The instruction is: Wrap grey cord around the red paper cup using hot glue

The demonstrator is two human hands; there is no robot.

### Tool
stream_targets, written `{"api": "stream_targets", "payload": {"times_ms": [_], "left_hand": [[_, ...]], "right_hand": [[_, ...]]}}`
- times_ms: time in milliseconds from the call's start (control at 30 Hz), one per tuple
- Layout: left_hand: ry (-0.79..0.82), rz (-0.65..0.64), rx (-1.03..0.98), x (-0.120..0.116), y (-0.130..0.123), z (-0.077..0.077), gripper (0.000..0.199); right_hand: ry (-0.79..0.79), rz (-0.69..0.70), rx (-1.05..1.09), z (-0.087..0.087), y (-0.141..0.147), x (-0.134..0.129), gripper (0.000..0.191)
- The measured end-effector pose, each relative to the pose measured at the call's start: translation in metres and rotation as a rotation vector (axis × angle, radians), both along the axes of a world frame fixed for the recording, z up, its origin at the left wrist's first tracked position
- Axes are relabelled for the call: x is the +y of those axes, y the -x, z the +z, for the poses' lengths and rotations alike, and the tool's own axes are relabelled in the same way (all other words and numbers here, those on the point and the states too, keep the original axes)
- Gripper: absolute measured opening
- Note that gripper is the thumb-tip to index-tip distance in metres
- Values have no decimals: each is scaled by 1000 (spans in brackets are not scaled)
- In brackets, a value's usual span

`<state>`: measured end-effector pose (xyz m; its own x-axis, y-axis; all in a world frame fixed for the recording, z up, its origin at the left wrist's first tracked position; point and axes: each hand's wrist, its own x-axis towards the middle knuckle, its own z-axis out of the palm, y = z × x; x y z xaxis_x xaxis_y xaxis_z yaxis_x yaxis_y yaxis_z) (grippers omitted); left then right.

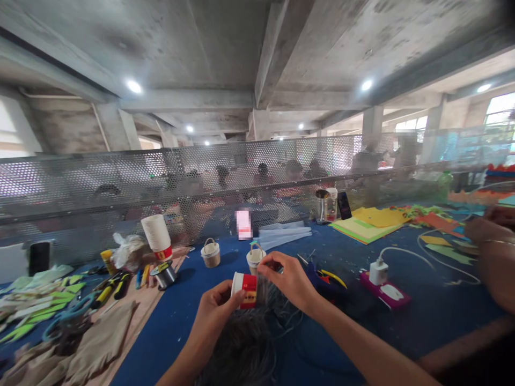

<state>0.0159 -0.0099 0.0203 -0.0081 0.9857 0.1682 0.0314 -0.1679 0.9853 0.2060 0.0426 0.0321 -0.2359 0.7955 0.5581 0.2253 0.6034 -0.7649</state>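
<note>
My left hand (212, 306) grips a red and white paper cup (250, 287) lying on its side, with the white rim toward that hand. My right hand (290, 280) is closed in a pinch at the cup's other end. A blurred, see-through greyish patch shows below its fingertips; what they hold cannot be made out. Just behind the cup stands a small whitish-brown cup with a looped handle (254, 261), partly hidden by my right hand. A similar handled cup (211, 254) stands to its left. Dark tangled strands (241, 348) lie beneath my hands.
At left are stacked paper cups (156, 236), a wire spool (164, 275), blue scissors (68, 316) and gloves (100, 338). Pliers (332, 280), a purple power socket (386, 292) and coloured paper (370, 225) lie right. A mesh screen (201, 182) runs behind; another person's hand (488, 241) shows far right.
</note>
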Motion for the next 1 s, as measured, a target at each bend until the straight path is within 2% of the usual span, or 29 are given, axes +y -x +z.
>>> {"api": "stream_targets", "payload": {"times_ms": [633, 1000], "left_hand": [[-31, -48, -5, -2, 1, -1, 30], [-37, -4, 14, -3, 1, 2, 30]], "right_hand": [[46, 14, 12, -5, -2, 3, 14], [116, 58, 30, -4, -5, 4, 15]]}}
